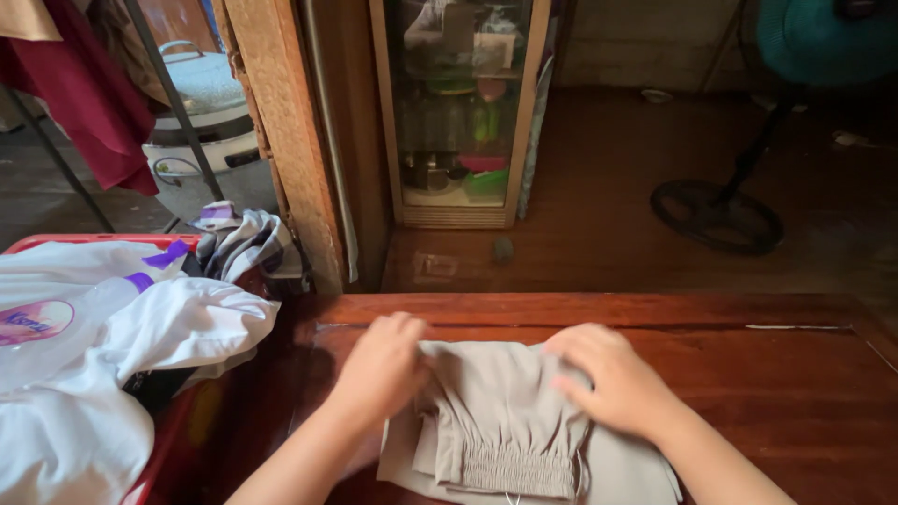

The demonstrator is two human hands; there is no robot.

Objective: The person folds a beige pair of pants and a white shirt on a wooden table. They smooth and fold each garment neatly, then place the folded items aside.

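Observation:
A beige garment (510, 421) with a gathered elastic band lies folded on a dark red wooden table (795, 374). My left hand (382, 365) rests on the garment's left side, fingers curled over the cloth at its far edge. On the right side my right hand (613, 379) presses flat, fingers spread toward the middle. The elastic band points toward me. Both forearms reach in from the bottom of the view.
A red basket (103, 241) heaped with white and striped clothes stands at the left. Beyond the table are a wooden post (285, 140), a glass-front cabinet (458, 112) and a standing fan's base (716, 215) on the dark floor. A rice cooker (206, 112) sits far left.

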